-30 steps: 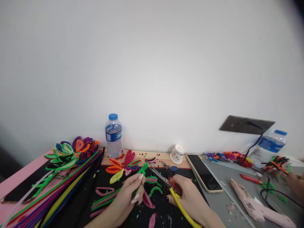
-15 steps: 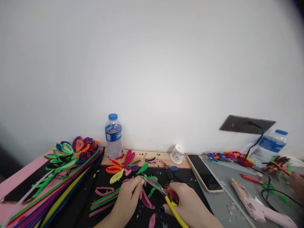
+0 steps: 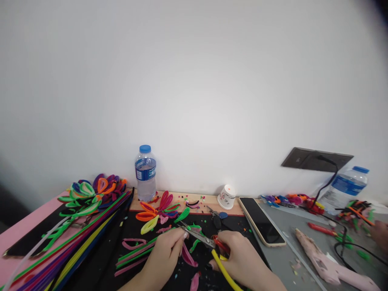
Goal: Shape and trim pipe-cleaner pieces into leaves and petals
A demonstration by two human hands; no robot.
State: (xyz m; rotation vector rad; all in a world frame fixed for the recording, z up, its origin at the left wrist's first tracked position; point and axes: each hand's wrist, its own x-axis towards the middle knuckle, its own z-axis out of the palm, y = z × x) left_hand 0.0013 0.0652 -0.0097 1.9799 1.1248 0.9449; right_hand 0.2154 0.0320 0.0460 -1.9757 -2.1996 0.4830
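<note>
— scissors (image 3: 203, 239) first: held where?

— in the right hand (image 3: 238, 256), low over the black mat (image 3: 178, 281), blades aimed away and leftward. wrapped round the red grip, with a yellow length running down beneath.

— blades parted or together?

— cannot tell; too small and blurred.

— and the left hand (image 3: 166, 246)?

— narrow, thumb and forefinger together right by the blade tips. cannot tell whether holding anything; hidden by the fingers.

— handling, by the look?

— probably stiff, modest in weight, slim at the tips, hardly slippery at the coloured grip. best taken there, well clear of the edges.

— and the fuzzy pieces nearby?

— a green loop (image 3: 182, 215) just beyond the blade tips; green and pink strips (image 3: 133, 256) beside the left wrist. likely light, soft, springy, easily bent or crushed. best pinched near an end.

— farther out?

— a flower of coloured loops (image 3: 157, 211) beyond the left hand, pliers (image 3: 216, 220) beyond the right. then an upturned cup (image 3: 226, 197), a phone (image 3: 262, 222), a bottle (image 3: 146, 173), and long strips (image 3: 91, 230) over to the left.

— far right?

— on the grey bench (image 3: 281, 266), a pink glue gun (image 3: 327, 264); at the very edge, a co-worker's hand (image 3: 380, 232), by an orange strip (image 3: 362, 216).
</note>
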